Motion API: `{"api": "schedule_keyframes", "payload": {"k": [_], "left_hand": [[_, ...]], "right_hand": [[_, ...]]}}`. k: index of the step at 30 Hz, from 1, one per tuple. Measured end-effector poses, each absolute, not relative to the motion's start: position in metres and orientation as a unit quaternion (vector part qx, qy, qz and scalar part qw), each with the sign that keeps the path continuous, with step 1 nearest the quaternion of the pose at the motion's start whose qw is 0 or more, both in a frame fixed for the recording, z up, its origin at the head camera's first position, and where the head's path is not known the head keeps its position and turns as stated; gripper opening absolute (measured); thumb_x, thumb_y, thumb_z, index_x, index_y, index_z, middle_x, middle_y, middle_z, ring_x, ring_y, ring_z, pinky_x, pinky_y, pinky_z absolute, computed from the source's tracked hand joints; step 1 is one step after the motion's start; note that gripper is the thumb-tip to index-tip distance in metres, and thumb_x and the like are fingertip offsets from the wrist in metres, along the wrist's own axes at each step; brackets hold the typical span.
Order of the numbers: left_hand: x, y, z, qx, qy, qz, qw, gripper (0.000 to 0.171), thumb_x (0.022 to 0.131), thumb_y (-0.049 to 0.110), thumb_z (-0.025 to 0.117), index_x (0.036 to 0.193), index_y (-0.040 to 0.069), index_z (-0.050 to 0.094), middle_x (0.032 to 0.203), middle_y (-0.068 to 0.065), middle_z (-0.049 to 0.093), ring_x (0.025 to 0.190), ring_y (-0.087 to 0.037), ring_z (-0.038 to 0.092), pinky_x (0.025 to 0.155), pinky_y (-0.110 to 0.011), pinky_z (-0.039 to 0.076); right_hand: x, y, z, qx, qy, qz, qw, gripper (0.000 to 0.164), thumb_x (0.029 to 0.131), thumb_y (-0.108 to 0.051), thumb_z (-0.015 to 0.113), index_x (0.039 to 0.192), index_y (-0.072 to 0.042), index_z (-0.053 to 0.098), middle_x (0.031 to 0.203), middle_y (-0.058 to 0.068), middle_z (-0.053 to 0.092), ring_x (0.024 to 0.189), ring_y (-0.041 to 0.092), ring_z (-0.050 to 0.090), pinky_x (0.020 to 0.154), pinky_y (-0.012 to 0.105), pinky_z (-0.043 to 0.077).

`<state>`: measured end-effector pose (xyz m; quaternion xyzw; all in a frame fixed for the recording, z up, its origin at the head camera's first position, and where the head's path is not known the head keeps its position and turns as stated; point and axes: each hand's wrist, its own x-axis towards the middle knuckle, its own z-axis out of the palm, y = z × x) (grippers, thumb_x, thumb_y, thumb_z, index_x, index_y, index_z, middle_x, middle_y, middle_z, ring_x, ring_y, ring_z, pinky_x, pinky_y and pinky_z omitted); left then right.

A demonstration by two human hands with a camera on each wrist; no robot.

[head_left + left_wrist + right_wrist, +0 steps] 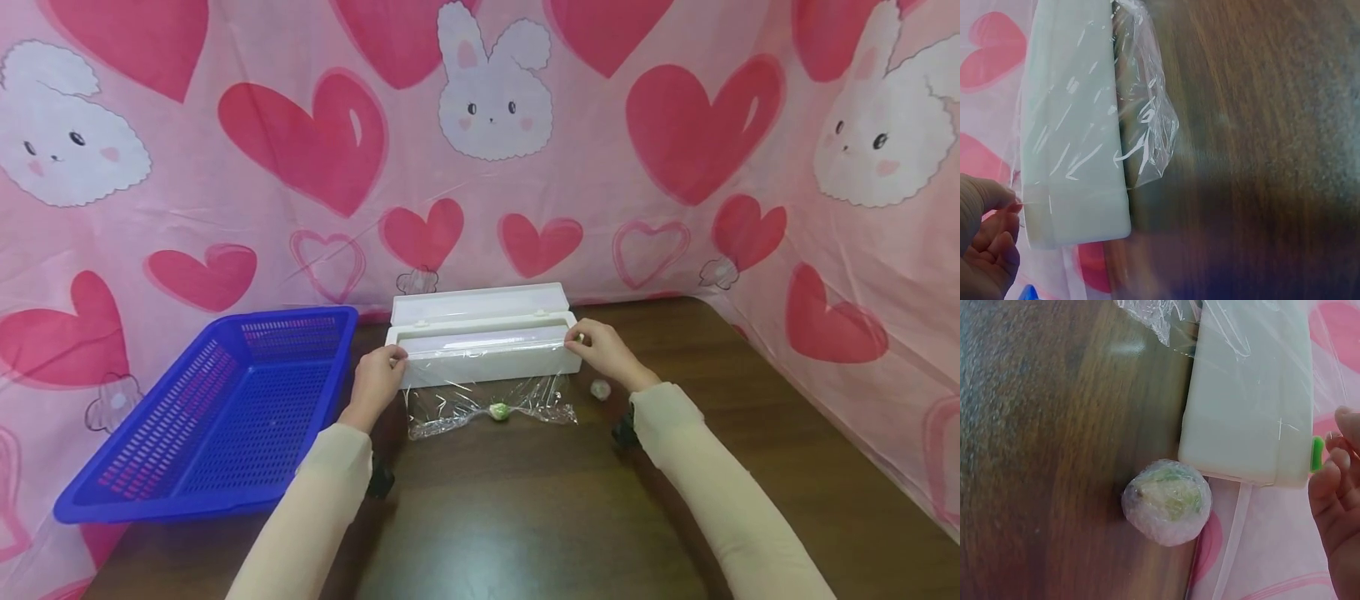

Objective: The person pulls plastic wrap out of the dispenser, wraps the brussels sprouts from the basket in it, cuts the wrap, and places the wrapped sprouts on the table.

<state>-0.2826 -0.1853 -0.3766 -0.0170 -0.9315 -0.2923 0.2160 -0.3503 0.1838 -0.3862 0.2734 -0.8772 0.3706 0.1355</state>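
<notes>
A white cling film dispenser (491,367) lies across the table with its lid (480,304) raised. Clear cling film (442,408) drapes over its front wall onto the wood, its loose end bunched. On that bunched strip sits a small green-and-white vegetable piece (499,411). My left hand (377,379) pinches the film's edge at the box's left end, thumb against fingers. At the opposite end my right hand (609,354) pinches the other edge, beside a green tab (1317,454). A film-wrapped ball (1167,502), pale green inside, lies near the right corner.
A blue slotted plastic basket (213,504) stands to the left, close to my left forearm. Behind the brown wooden table (525,517) hangs a pink cloth (480,187) printed with hearts and rabbits, which also runs along the right side.
</notes>
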Motion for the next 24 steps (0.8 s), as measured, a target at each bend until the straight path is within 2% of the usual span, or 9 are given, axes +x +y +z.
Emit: {"api": "schedule_keyframes", "payload": {"k": [4, 7, 10, 14, 17, 24], "left_hand": [[-0.28, -0.185, -0.378, -0.021, -0.923, -0.312, 0.224, 0.007, 0.081, 0.002, 0.062, 0.087, 0.001, 0.066, 0.084, -0.017, 0.067, 0.077, -0.03, 0.063, 0.068, -0.045, 0.046], [-0.278, -0.184, -0.379, -0.024, -0.917, -0.326, 0.228, 0.007, 0.082, 0.0, 0.06, 0.087, 0.001, 0.065, 0.085, -0.016, 0.067, 0.08, -0.03, 0.063, 0.07, -0.044, 0.047], [-0.276, -0.184, -0.38, -0.028, -0.91, -0.346, 0.229, 0.012, 0.082, -0.003, 0.058, 0.091, -0.001, 0.065, 0.088, -0.016, 0.067, 0.081, -0.029, 0.064, 0.069, -0.042, 0.048], [-0.272, -0.182, -0.381, -0.028, -0.901, -0.372, 0.222, 0.018, 0.083, -0.006, 0.057, 0.099, -0.003, 0.064, 0.087, -0.015, 0.067, 0.074, -0.025, 0.064, 0.063, -0.036, 0.047], [-0.268, -0.181, -0.382, -0.019, -0.899, -0.382, 0.214, 0.017, 0.084, -0.004, 0.057, 0.1, -0.003, 0.065, 0.083, -0.014, 0.067, 0.069, -0.023, 0.063, 0.06, -0.032, 0.045], [-0.259, -0.179, -0.384, -0.009, -0.888, -0.408, 0.213, 0.014, 0.085, -0.002, 0.058, 0.096, -0.003, 0.066, 0.084, -0.015, 0.067, 0.074, -0.025, 0.065, 0.063, -0.033, 0.047]], "right_hand": [[-0.345, 0.184, -0.382, 0.241, -0.881, 0.398, 0.088, 0.006, 0.087, -0.009, 0.063, 0.087, -0.004, 0.063, 0.082, 0.007, 0.059, 0.068, 0.022, 0.054, 0.059, 0.034, 0.047], [-0.343, 0.186, -0.381, 0.232, -0.869, 0.432, 0.059, 0.005, 0.087, -0.007, 0.062, 0.088, -0.002, 0.062, 0.079, 0.011, 0.059, 0.064, 0.03, 0.057, 0.056, 0.039, 0.05], [-0.343, 0.188, -0.382, 0.235, -0.855, 0.461, 0.043, 0.007, 0.087, -0.005, 0.062, 0.087, 0.001, 0.06, 0.076, 0.012, 0.058, 0.066, 0.037, 0.057, 0.061, 0.047, 0.05], [-0.342, 0.19, -0.382, 0.244, -0.841, 0.482, 0.028, 0.009, 0.088, -0.004, 0.061, 0.087, 0.004, 0.058, 0.073, 0.011, 0.056, 0.067, 0.04, 0.057, 0.064, 0.051, 0.048], [-0.339, 0.19, -0.381, 0.245, -0.837, 0.489, 0.014, 0.009, 0.088, -0.003, 0.06, 0.088, 0.005, 0.058, 0.074, 0.012, 0.056, 0.069, 0.04, 0.058, 0.065, 0.05, 0.049], [-0.316, 0.188, -0.361, 0.254, -0.827, 0.501, -0.008, 0.008, 0.089, 0.002, 0.056, 0.089, 0.011, 0.056, 0.081, 0.027, 0.055, 0.075, 0.048, 0.055, 0.068, 0.054, 0.047]]}}
